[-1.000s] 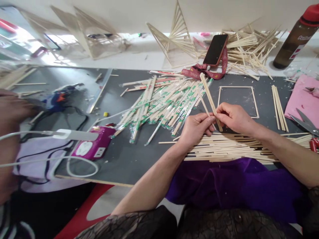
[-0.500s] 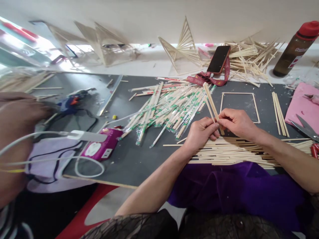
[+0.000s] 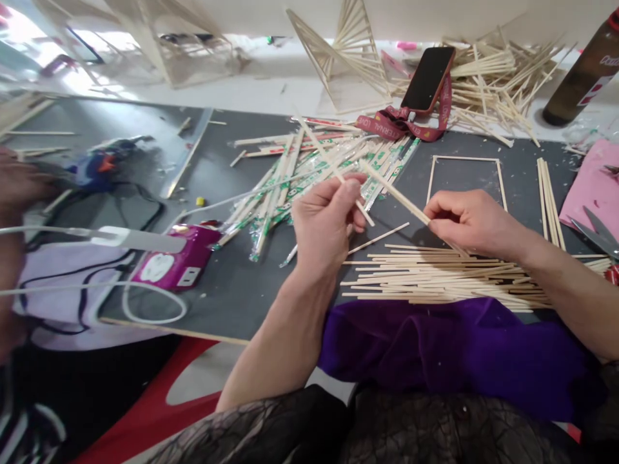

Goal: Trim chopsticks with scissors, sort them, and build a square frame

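Note:
My left hand (image 3: 325,222) is closed on one thin wooden stick (image 3: 316,145) that slants up and to the left above the dark board. My right hand (image 3: 467,221) pinches another wooden stick (image 3: 394,193), which points up-left toward my left hand. Below both hands lies a flat row of bare wooden sticks (image 3: 449,277) along the board's near edge. Behind my left hand is a heap of wrapped chopsticks (image 3: 300,183) in clear sleeves with green print.
A rectangular stick frame (image 3: 430,180) lies on the dark board (image 3: 232,290). Behind it are a phone (image 3: 428,77), stick models (image 3: 345,55) and a loose stick pile (image 3: 503,77). Scissors (image 3: 597,232) lie at right, a glue gun (image 3: 104,167) and purple power strip (image 3: 178,267) at left. Another person's arm (image 3: 14,193) is at far left.
The two sticks held together have been pulled apart. My left hand has moved left and up with one stick, while my right hand keeps the other.

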The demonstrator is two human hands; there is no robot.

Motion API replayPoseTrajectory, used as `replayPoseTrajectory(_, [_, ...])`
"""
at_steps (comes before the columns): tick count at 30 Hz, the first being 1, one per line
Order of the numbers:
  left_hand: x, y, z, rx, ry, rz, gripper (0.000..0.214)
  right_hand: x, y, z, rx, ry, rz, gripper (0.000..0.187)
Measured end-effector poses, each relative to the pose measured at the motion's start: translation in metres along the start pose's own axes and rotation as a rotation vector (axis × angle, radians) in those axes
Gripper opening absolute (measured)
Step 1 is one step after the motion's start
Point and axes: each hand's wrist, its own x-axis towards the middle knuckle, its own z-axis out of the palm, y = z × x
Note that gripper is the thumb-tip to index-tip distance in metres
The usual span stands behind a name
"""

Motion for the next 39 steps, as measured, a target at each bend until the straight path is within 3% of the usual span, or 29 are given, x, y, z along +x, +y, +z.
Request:
replayPoseTrajectory(6, [-0.002, 0.006, -0.004, 0.002, 0.038, 0.048, 0.018, 0.002, 0.005, 0.005, -0.331, -0.186, -0.079, 0.017])
replayPoseTrajectory(10, [-0.003, 0.003, -0.002, 0.013, 0.001, 0.065, 0.018, 0.002, 0.006, 0.004, -0.534, -0.219, -0.007, 0.019])
replayPoseTrajectory(15, [0.001, -0.007, -0.005, 0.025, -0.016, 0.095, 0.025, 0.005, 0.000, 0.004, -0.692, -0.357, 0.069, 0.025])
replayPoseTrajectory(20, [0.004, -0.010, -0.007, 0.021, -0.020, 0.104, 0.027, 0.005, -0.004, 0.002, -0.769, -0.444, 0.088, 0.026])
replayPoseTrajectory(26, [0.002, -0.009, -0.006, 0.034, -0.040, 0.074, 0.028, 0.002, -0.004, 0.004, -0.685, -0.527, -0.019, 0.026])
replayPoseTrajectory(30, [0.001, -0.007, -0.006, 0.056, -0.050, 0.056, 0.025, 0.001, -0.004, 0.006, -0.663, -0.522, -0.040, 0.025])
replayPoseTrajectory(39, [0.000, -0.006, -0.005, 0.086, -0.052, 0.067, 0.022, 0.003, 0.004, 0.010, -0.734, -0.357, 0.010, 0.026])
